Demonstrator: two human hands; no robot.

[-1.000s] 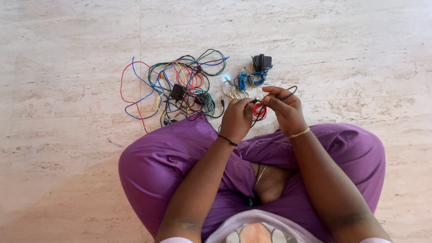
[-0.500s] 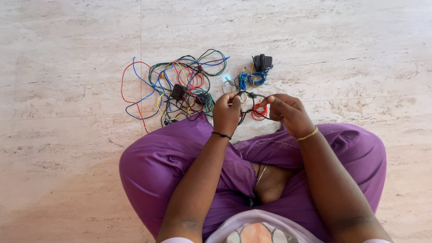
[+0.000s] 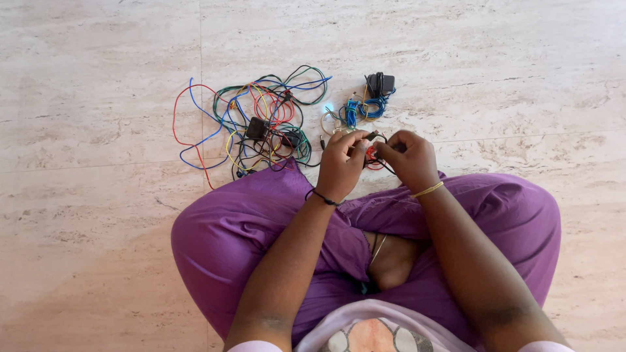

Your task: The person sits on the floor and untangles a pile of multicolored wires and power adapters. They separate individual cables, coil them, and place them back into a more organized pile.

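Together, hands (image 3: 375, 160) pinch thin black cable (image 3: 373, 136).

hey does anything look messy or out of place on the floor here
Yes. A tangle of coloured wires sprawls loose on the floor, knotted around small black boxes. Beside it, a smaller blue bundle lies by a black adapter. Both hands, left and right, pinch a thin black wire. Nothing looks broken.
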